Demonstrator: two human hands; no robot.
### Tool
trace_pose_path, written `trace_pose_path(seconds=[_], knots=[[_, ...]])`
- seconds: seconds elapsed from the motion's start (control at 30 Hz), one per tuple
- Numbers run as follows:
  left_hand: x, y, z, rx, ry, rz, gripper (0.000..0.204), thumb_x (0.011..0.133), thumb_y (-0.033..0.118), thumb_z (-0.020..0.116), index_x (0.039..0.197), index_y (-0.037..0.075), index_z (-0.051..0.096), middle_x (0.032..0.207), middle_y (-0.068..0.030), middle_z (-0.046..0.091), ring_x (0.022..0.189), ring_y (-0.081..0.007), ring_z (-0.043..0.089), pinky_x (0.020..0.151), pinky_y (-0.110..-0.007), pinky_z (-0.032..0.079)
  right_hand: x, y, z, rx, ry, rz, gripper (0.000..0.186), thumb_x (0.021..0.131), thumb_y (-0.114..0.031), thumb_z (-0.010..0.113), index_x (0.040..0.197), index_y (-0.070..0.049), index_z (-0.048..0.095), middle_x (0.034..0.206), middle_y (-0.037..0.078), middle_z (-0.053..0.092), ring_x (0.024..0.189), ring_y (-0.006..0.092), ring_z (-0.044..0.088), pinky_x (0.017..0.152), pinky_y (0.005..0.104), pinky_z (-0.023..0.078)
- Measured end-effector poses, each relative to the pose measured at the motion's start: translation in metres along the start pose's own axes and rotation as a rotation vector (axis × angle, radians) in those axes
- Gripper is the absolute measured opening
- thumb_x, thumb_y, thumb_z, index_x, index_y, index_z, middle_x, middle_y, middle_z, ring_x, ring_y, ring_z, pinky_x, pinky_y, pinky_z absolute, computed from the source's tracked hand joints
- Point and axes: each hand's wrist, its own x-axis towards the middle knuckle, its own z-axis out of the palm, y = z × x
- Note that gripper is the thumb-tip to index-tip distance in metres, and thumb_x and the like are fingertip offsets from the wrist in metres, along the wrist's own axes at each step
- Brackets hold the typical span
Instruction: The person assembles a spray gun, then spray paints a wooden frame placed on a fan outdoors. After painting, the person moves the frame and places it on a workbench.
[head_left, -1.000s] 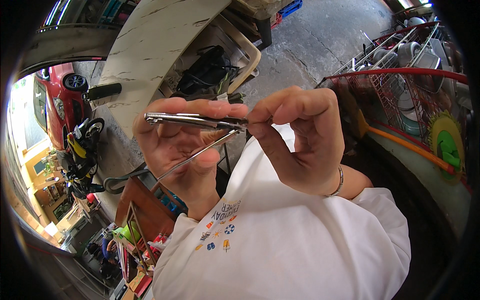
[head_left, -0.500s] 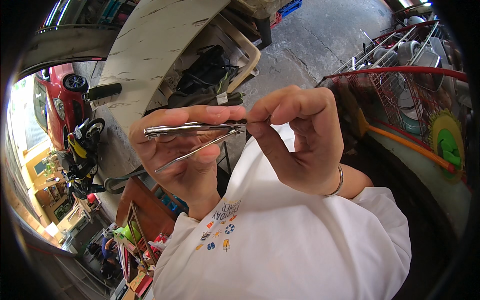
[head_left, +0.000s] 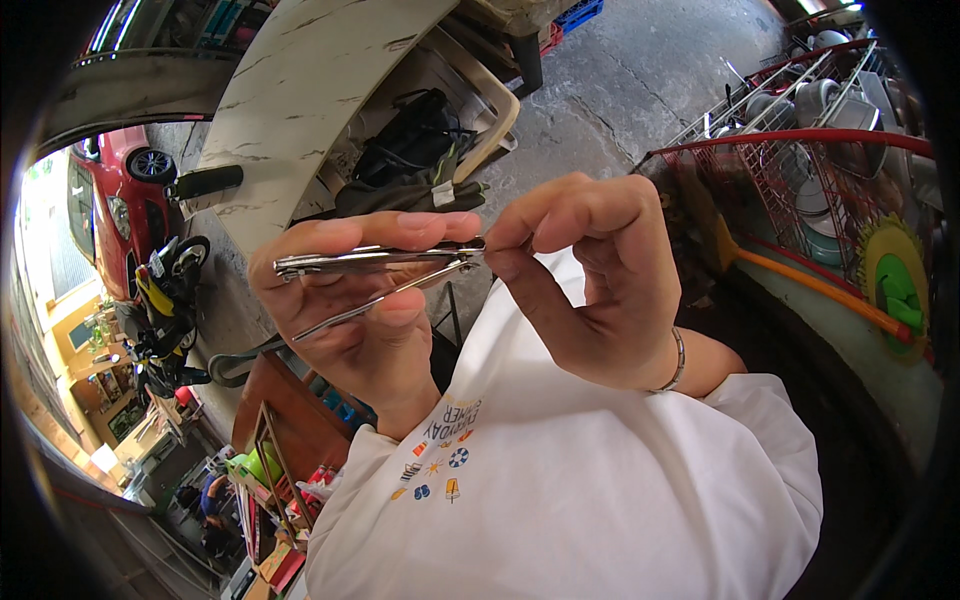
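Left of the frame's centre, the left hand's grip (head_left: 340,292) clasps a silvery hinged metal tool (head_left: 370,260); the right hand's grip (head_left: 600,275) pinches its right end. Upside-down lettering (head_left: 452,424) marks the white shirt (head_left: 600,480), lower centre.

White printed shirt (head_left: 600,480), silvery bracelet (head_left: 681,362)

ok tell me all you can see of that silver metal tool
The tool looks like a nail clipper: slim, shiny silver metal, held nearly level. A thin lever stands open below, joined near its right end, slanting down leftward. The left hand holds it, fingers above, thumb at the lever; the right hand meets its right end.
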Motion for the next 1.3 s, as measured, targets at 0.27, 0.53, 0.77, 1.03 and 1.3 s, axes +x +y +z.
trace_pose_path(seconds=[0.27, 0.53, 0.77, 1.03, 1.3], knots=[[0.005, 0.001, -0.019, 0.067, -0.194, 0.013, 0.062, 0.091, 0.029, 0.068, 0.134, -0.001, 0.035, 0.118, -0.0220, 0.058, 0.109, -0.0352, 0.063, 0.090, -0.048, 0.057, 0.003, 0.000, -0.005, 0.551, 0.019, 0.294, 0.029, 0.087, 0.009, 0.062, 0.101, -0.002, 0.040, 0.097, 0.013, 0.060, 0.091, 0.0139, 0.062, 0.081, 0.0262, 0.052], [-0.006, -0.010, -0.005, -0.005, -0.038, -0.270, 0.050, 0.084, 0.008, 0.073, 0.125, -0.003, 0.046, 0.084, -0.0033, 0.051, 0.076, -0.0078, 0.053, 0.064, -0.020, 0.042, 0.003, -0.002, -0.008, 0.726, 0.004, 0.360, 0.026, 0.090, 0.010, 0.057, 0.104, -0.002, 0.039, 0.099, 0.014, 0.060, 0.096, 0.0151, 0.062, 0.086, 0.0285, 0.053], [-0.011, -0.013, -0.003, 0.191, -0.130, -0.194, 0.028, 0.077, 0.002, 0.081, 0.100, -0.001, 0.064, 0.073, 0.0002, 0.059, 0.063, -0.0021, 0.052, 0.057, -0.015, 0.040, -0.001, 0.000, -0.007, 0.681, 0.016, 0.281, 0.023, 0.090, 0.013, 0.051, 0.104, 0.000, 0.038, 0.102, 0.016, 0.061, 0.099, 0.0173, 0.063, 0.090, 0.0307, 0.053], [-0.017, -0.021, -0.003, -0.036, -0.074, -0.323, 0.016, 0.092, 0.014, 0.069, 0.094, -0.002, 0.066, 0.078, -0.0048, 0.066, 0.064, -0.0032, 0.054, 0.055, -0.017, 0.040, -0.014, 0.007, -0.006, 0.574, 0.021, 0.194, 0.020, 0.091, 0.014, 0.047, 0.102, 0.001, 0.038, 0.106, 0.021, 0.063, 0.101, 0.0184, 0.064, 0.090, 0.0310, 0.053], [-0.014, -0.057, -0.011, -0.517, -0.104, -0.558, 0.067, 0.099, 0.057, 0.041, 0.130, -0.003, 0.045, 0.081, -0.0072, 0.057, 0.063, -0.0104, 0.047, 0.057, -0.025, 0.038, -0.028, 0.011, -0.010, 0.366, 0.188, 0.221, 0.014, 0.095, 0.008, 0.048, 0.106, 0.002, 0.043, 0.105, 0.018, 0.064, 0.097, 0.0159, 0.063, 0.088, 0.0295, 0.050]])
